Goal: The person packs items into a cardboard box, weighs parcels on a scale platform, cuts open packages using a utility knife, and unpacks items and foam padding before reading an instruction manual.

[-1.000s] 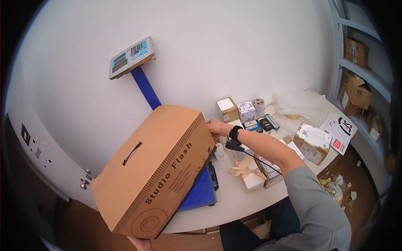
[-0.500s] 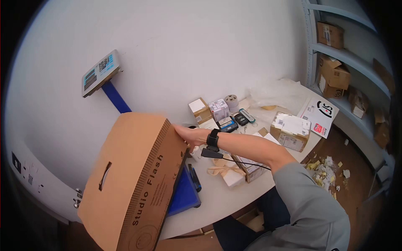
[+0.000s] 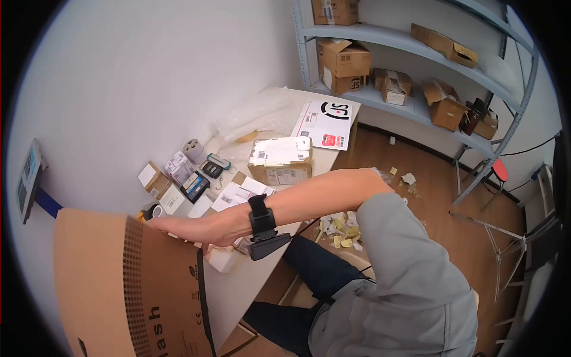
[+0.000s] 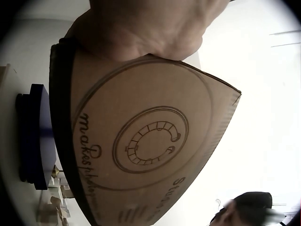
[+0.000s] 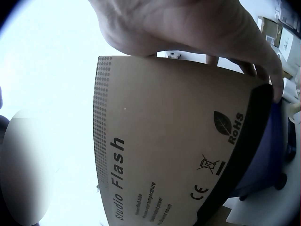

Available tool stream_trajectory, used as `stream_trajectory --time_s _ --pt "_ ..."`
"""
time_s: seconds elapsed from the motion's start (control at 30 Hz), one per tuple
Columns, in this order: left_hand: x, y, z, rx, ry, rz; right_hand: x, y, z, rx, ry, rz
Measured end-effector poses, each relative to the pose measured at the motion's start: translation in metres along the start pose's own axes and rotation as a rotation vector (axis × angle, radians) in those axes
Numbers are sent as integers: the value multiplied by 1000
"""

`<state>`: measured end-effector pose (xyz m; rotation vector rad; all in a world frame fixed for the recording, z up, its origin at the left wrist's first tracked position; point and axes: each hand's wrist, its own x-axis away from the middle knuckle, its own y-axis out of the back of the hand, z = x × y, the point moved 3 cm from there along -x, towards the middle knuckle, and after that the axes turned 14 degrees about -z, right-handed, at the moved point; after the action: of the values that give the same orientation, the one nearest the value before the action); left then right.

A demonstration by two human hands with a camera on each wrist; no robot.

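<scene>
A large brown "Studio Flash" carton [image 3: 95, 273] fills the lower left of the head view. My right hand [image 3: 196, 229] grips its far end; in the right wrist view this hand [image 5: 188, 28] lies over the carton's edge, fingers reaching behind it to the dark-trimmed corner. The left wrist view has my left hand [image 4: 150, 28] against the opposite end of the carton [image 4: 150, 146], its fingers hidden behind the cardboard. The blue scale platform [image 4: 40, 136] appears apart from the carton, beyond its dark edge.
The scale's display [image 3: 28, 181] stands at far left. Small boxes, a tape roll and a taped parcel [image 3: 282, 169] lie on the white table [image 3: 238, 297]. A metal shelf [image 3: 386, 38] holds cartons; paper scraps [image 3: 342, 229] litter the floor.
The head view has swung right, showing more shelf and floor. The carton now sits farther left in it and is partly cut off. My right hand stays on the carton.
</scene>
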<state>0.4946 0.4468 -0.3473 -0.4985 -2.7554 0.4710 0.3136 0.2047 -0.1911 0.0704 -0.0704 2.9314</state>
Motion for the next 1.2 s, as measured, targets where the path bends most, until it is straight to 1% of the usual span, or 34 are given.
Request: stream_trajectory --time_s 0.03,0.07,0.1,0.17,0.2,0.23,0.3,0.37,0.43,0.5,0.57,0.6,0.77,0.87,1.0,1.07,1.2 --pt "-1 -7 -1 -5 -6 22 11 9 -4 -7 -13 -59" --pt "-3 -16 -1 -8 -12 48 35 19 5 29 29 -111" --pt "-5 -26 -1 -14 -15 77 53 31 8 30 35 -135" --pt "-8 -48 3 -22 -16 139 81 62 9 28 63 -313" --pt "-8 -60 5 -29 -15 171 86 84 0 -1 -24 -292" --pt "-9 -72 6 -39 -17 204 100 100 -8 -69 8 -350" --pt "-12 -101 6 -54 -24 276 140 133 -19 99 80 -426" --pt "-12 -130 8 -64 -28 337 195 146 -31 -150 7 -610" --pt "-10 -157 11 -66 -35 383 226 167 -64 -121 160 -762" --pt "-10 -178 12 -81 -46 418 273 177 -80 -176 86 -803" --pt "-11 -200 7 -91 -69 449 303 196 -106 -360 83 -866" --pt "-13 -212 4 -90 -83 460 310 206 -110 -359 93 -868" --pt "-14 -258 0 -84 -142 487 341 242 -120 -369 229 -888" --pt "-11 -274 4 -95 -155 500 362 250 -132 -389 289 -911" --pt "-7 -296 4 -79 -193 512 382 268 -134 -387 385 -920" --pt "-6 -314 1 -70 -219 525 392 280 -133 -385 443 -927" --pt "0 -337 0 -77 -251 539 414 289 -143 -405 534 -942"
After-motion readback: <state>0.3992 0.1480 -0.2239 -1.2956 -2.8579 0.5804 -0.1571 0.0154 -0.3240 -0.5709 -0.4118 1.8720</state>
